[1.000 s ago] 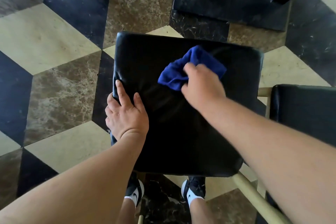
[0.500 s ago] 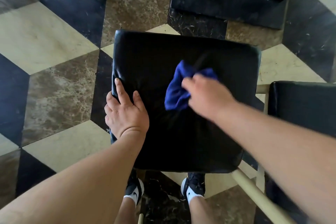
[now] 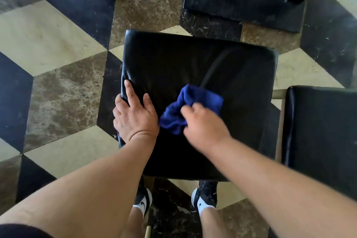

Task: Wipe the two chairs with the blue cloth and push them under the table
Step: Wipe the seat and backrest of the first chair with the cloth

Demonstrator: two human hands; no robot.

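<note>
A chair with a black padded seat (image 3: 202, 63) stands right below me. My right hand (image 3: 202, 125) grips a bunched blue cloth (image 3: 185, 108) and presses it onto the middle of the seat; the hand is motion-blurred. My left hand (image 3: 133, 114) rests on the seat's left edge, thumb and two fingers lying on top, the other fingers wrapped over the side. A second black seat (image 3: 320, 131) sits at the right, with a pale wooden rail beside it.
The floor is marble in a cube pattern of cream, brown and black. A black table base (image 3: 245, 0) lies on the floor beyond the chair, with dark table parts at the top left and top right. My feet stand under the seat's near edge.
My right hand has dragged the blue cloth from the far right part of the seat toward me and to the left. My left hand has stayed on the seat's left edge.
</note>
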